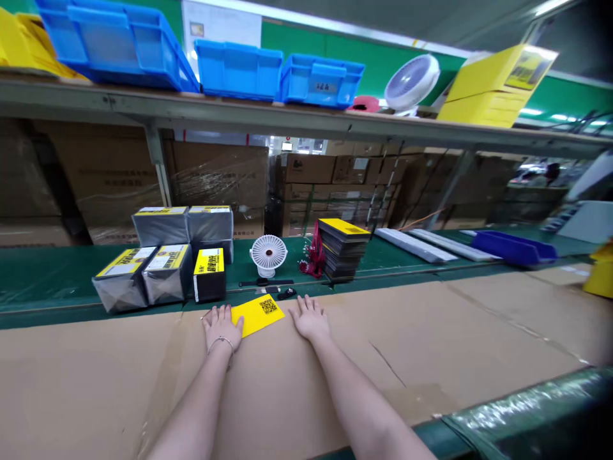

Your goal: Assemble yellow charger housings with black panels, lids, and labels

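Note:
A yellow card (256,317) with a printed QR code lies flat on the cardboard sheet. My left hand (223,327) rests with fingers spread over the card's left end, a bracelet on its wrist. To the right of the card, my right hand (311,317) lies on the cardboard, fingers apart and holding nothing. Just beyond the card are a small black item (287,294) and a dark strap-like piece (266,282). Behind them stands a small white fan (269,255). A stack of yellow-topped dark cards (343,250) with red cords (313,254) hanging at its side stands past my right hand.
Wrapped yellow-and-black boxes (166,271) sit at the back left, beside a single black box (209,275). A blue tray (514,248) and pale bars (416,245) lie at the back right. Overhead, a shelf (268,108) bears blue bins (238,69).

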Tool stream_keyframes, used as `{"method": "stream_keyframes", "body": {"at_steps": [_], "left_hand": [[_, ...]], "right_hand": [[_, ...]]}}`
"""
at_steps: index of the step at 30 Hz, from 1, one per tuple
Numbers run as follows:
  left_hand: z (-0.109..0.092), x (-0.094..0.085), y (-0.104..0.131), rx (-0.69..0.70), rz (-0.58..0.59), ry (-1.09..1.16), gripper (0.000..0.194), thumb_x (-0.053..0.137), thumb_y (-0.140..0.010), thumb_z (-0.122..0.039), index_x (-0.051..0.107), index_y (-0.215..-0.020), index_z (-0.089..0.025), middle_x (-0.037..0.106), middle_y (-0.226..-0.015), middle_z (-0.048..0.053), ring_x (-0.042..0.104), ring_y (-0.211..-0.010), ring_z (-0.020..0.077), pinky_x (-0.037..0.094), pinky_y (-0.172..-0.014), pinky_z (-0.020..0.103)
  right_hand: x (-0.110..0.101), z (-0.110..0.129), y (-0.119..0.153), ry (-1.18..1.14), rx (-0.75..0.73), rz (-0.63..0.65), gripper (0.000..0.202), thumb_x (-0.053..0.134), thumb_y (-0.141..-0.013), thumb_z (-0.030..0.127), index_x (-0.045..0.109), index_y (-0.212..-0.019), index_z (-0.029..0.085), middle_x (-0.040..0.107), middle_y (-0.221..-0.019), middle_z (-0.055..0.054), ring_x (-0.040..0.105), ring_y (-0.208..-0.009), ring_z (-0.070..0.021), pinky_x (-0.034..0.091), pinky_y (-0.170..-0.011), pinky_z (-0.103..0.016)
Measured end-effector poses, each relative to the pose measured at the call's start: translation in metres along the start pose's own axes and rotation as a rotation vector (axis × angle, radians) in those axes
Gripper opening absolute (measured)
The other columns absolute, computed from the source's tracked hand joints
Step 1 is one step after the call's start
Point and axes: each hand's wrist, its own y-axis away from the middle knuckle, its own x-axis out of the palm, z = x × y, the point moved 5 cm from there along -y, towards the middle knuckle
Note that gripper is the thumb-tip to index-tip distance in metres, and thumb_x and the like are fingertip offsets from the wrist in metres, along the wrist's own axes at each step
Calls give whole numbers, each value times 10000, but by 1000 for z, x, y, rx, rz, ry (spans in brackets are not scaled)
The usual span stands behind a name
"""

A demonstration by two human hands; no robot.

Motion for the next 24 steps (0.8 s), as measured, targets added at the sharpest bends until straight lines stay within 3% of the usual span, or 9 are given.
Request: {"method": "stream_keyframes", "body": {"at_steps": [9, 16, 19, 21, 22, 24], "left_hand": [[4, -16, 22, 11, 50, 122, 481, 540, -878, -423, 467, -1305, -213, 384, -1447, 104, 342, -1325, 315, 238, -1083, 602], [-1, -54, 50, -32, 137, 313, 515, 529, -882, -440, 433, -1333, -209, 387, -1443, 113, 383, -1299, 313, 283, -1063, 596], [19, -73, 105, -51, 209, 423, 557, 399, -928, -482, 343, -1401, -192, 374, -1467, 133, 408, -1300, 288, 329, -1060, 541], [46, -87, 172, -34, 270, 489, 542, 249, -963, -471, 280, -1446, -229, 397, -1477, 75, 417, -1307, 221, 384, -1047, 375], [63, -94, 212, -41, 294, 505, 509, 247, -965, -455, 310, -1435, -269, 450, -1444, 38, 456, -1277, 215, 413, -1018, 358], [98, -101, 290, -149, 367, 481, 426, 346, -940, -473, 506, -1300, -310, 595, -1289, 11, 576, -1122, 219, 486, -922, 376]], "right_hand": [[-12, -6, 33, 43, 0, 27, 548, 508, -906, 459, 380, -1384, 224, 280, -1494, -99, 269, -1356, -323, 196, -1095, -595], [-22, -8, 72, 61, -100, 105, 612, 445, -909, 537, 318, -1421, 226, 244, -1513, -103, 237, -1371, -324, 163, -1102, -586], [-22, -18, 102, 65, -203, 156, 664, 279, -918, 625, 235, -1465, 252, 182, -1549, -68, 135, -1412, -292, 101, -1131, -508], [-24, -30, 123, 63, -263, 172, 676, 200, -917, 643, 203, -1477, 266, 161, -1560, -29, 90, -1425, -258, 73, -1142, -442], [-25, -36, 132, 61, -285, 173, 674, 191, -918, 639, 203, -1478, 266, 164, -1560, -18, 87, -1427, -245, 69, -1144, -420], [-28, -46, 147, 59, -311, 162, 661, 217, -924, 620, 232, -1471, 250, 189, -1553, -19, 105, -1425, -231, 81, -1144, -399]]}}
